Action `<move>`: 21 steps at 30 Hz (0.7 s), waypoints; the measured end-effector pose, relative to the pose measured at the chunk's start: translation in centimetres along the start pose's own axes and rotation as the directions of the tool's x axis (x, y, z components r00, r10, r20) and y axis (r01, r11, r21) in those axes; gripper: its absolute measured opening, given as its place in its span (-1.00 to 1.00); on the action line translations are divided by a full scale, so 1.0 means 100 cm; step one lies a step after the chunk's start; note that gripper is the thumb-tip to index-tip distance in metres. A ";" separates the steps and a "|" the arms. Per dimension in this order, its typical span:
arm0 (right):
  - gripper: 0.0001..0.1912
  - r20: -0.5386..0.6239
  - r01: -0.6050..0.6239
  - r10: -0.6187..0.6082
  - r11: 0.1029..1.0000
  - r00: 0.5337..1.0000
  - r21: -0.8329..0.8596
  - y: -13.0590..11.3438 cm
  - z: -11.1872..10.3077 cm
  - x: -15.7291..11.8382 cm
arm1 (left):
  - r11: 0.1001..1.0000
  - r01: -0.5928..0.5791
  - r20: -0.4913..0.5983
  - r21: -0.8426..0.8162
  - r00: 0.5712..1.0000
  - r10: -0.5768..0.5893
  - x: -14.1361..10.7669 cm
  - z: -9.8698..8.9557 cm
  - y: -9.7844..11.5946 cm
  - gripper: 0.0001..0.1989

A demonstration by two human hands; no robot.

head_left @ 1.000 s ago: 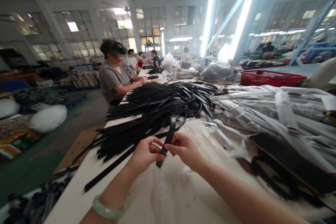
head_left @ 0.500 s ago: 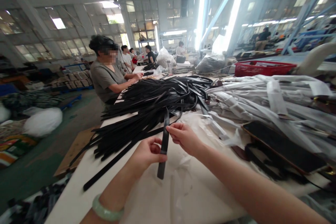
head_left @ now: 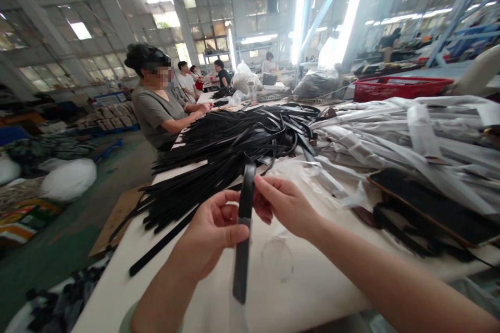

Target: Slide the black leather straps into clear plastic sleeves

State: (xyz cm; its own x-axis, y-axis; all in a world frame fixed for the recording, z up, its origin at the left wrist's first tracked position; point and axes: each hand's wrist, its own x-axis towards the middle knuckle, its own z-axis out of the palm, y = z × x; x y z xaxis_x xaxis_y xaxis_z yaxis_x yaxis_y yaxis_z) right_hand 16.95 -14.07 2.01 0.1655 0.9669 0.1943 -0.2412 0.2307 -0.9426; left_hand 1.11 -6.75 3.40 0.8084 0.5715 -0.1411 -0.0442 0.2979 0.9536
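Observation:
Between my two hands a glossy black strap [head_left: 242, 265] stands almost upright, its lower end hanging free above the table. My left hand [head_left: 219, 229] pinches it between thumb and curled fingers at mid-length. Higher up, my right hand [head_left: 279, 197] grips the strap's right edge with thumb and fingertips. The strap's upper part bends away toward a large heap of black straps [head_left: 219, 140] just beyond my hands. One strap [head_left: 164, 242] from the heap reaches out toward the left table edge. A pale green bangle [head_left: 128, 317] circles my left wrist.
White-wrapped straps [head_left: 390, 135] lie piled at the right, beside a dark flat board-like piece [head_left: 429, 205]. Behind them stands a red crate [head_left: 402, 88]. A co-worker in a grey shirt [head_left: 156, 109] works at the white table's [head_left: 297, 291] left side.
Both hands hold the strap closer to me, and more of its lower end hangs below my left hand. The bangle has moved down toward the bottom edge of the view.

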 end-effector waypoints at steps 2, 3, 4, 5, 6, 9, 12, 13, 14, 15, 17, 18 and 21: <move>-0.36 0.142 -0.146 0.155 0.986 0.978 -0.076 0.010 -0.002 0.003 | 0.997 -0.043 -0.156 0.061 0.986 0.053 0.008 -0.004 -0.002 -0.31; -0.32 0.206 -0.203 0.220 0.974 0.953 -0.100 0.017 -0.002 0.004 | 0.992 -0.073 -0.231 0.108 0.968 0.096 0.013 -0.007 -0.004 -0.29; -0.32 0.256 -0.239 0.263 0.963 0.930 -0.123 0.024 -0.002 0.004 | 0.982 -0.106 -0.285 0.159 0.947 0.148 0.017 -0.010 -0.006 -0.28; -0.35 0.281 -0.246 0.280 0.958 0.918 -0.150 0.030 0.000 0.004 | 0.969 -0.136 -0.315 0.207 0.928 0.198 0.021 -0.013 -0.008 -0.29; -0.39 0.278 -0.234 0.278 0.955 0.919 -0.180 0.037 0.002 0.004 | 0.957 -0.158 -0.322 0.245 0.917 0.234 0.025 -0.016 -0.010 -0.31; -0.47 0.240 -0.225 0.287 0.941 0.928 -0.253 0.051 0.007 0.001 | 0.940 -0.189 -0.305 0.285 0.911 0.276 0.029 -0.019 -0.012 -0.37; -0.48 0.300 -0.264 0.332 0.933 0.894 -0.245 0.052 0.004 0.002 | 0.947 -0.168 -0.266 0.273 0.933 0.242 0.027 -0.019 -0.011 -0.38; -0.48 0.300 -0.264 0.325 0.938 0.897 -0.226 0.049 0.000 0.004 | 0.954 -0.142 -0.234 0.264 0.950 0.206 0.026 -0.019 -0.012 -0.38; -0.48 0.261 -0.256 0.298 0.949 0.918 -0.184 0.045 -0.004 0.006 | 0.960 -0.113 -0.196 0.255 0.967 0.166 0.025 -0.018 -0.014 -0.38; -0.49 0.187 -0.242 0.262 0.962 0.947 -0.123 0.040 -0.007 0.008 | 0.965 -0.082 -0.156 0.251 0.980 0.124 0.025 -0.016 -0.016 -0.38; -0.51 0.004 -0.198 0.198 0.980 0.980 0.011 0.030 -0.014 0.013 | 0.964 -0.015 -0.076 0.265 0.996 0.036 0.024 -0.011 -0.026 -0.40; -0.53 -0.066 -0.180 0.184 0.982 0.981 0.057 0.026 -0.016 0.015 | 0.961 0.027 -0.044 0.274 0.999 -0.016 0.024 -0.008 -0.033 -0.41; -0.59 -0.137 -0.187 0.192 0.981 0.972 0.045 0.023 -0.020 0.019 | 0.948 0.192 0.022 0.254 0.979 -0.204 0.024 0.004 -0.052 -0.37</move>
State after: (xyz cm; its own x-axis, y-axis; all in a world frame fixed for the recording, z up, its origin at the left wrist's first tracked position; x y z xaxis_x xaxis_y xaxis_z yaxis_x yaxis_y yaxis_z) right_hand 18.64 -11.96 -0.36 0.2458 0.9689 -0.0294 -0.3105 0.0500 -0.9493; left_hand 3.52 -7.23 -1.78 0.8132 0.4818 -0.3265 0.2621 0.1978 0.9446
